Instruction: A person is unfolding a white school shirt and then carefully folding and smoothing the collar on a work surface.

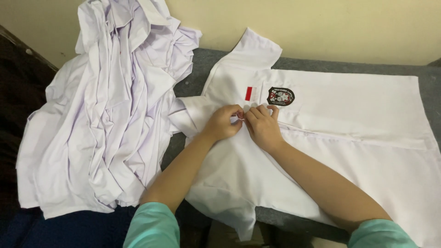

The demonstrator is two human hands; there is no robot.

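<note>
Head view: two bare hands meet at the front of a white shirt spread flat on a grey table. Left hand and right hand sit side by side with fingertips touching, both narrowed to a pinch on the shirt's front edge just below the collar; the small item between the fingertips is too tiny to make out. Just beyond the right hand, a dark round badge sits on the chest pocket, with a small red-and-white patch beside it. Teal sleeves show at the bottom edge of the picture. At the table's left end, near the far edge, a heap of crumpled white shirts lies just beside the spread shirt's collar. A pale yellow wall runs behind the table's far edge.
</note>
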